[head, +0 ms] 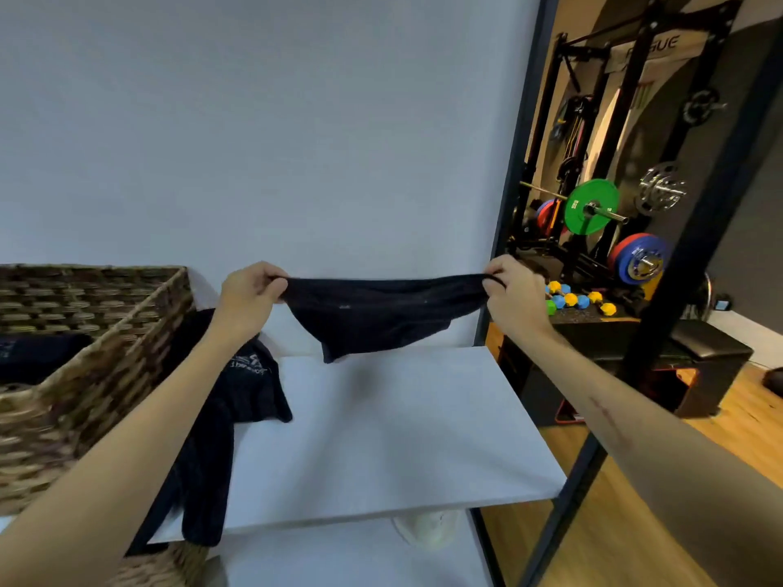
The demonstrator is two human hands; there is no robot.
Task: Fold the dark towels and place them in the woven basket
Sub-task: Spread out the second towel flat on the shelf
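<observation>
Black cloth is up in mid-frame: you have a dark towel [383, 309] stretched between both hands, clear of the white table [394, 438] below it. Your left hand [250, 296] is closed, pinching the towel's left top corner; your right hand [515, 292] is closed on the right top corner. The top edge runs roughly level and sags slightly; the rest hangs in a bunch, lowest point left of centre, just above the table's far edge.

A second dark towel [224, 417] lies crumpled on the table at lower left, partly under your left forearm, one end draped over the near edge. It sits right beside the woven basket [106, 358], which fills the left edge of the frame. There's something dark [38, 353] inside the basket; I can't tell if it's folded.

The right side of the frame shows a gym rack [614, 133] with weight plates and coloured dumbbells [578, 300].
</observation>
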